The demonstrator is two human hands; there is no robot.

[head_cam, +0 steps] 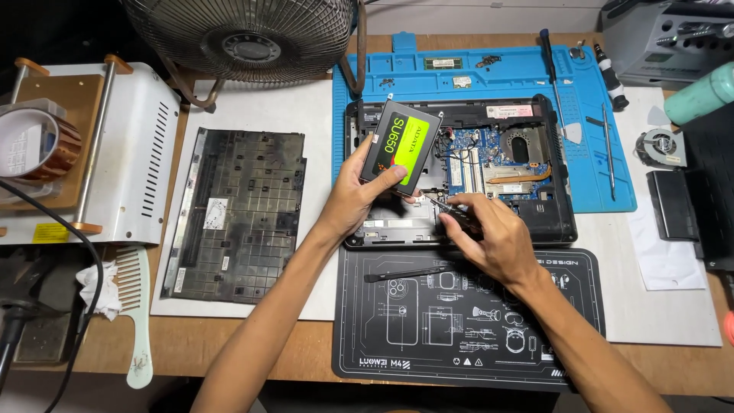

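The left hand (353,195) has its grip pinched on a slim black drive with a green label (401,146), tilting it up off the open laptop (550,222), which bares the bay beneath. There the right hand (489,233) is closed round a small screwdriver (436,203) (tip down). The removed bottom cover (237,214) lies apart on the counter (229,336); a spare screwdriver (547,57) rests on the blue mat (489,73).

Bright, even overhead light on my feed. Soft shadows under both forearms. Mild glare on blue mat (489,73) and white sheet (260,107). Top-left corner dark. Focus sharp mid-frame; slight wide-angle bowing at edges.
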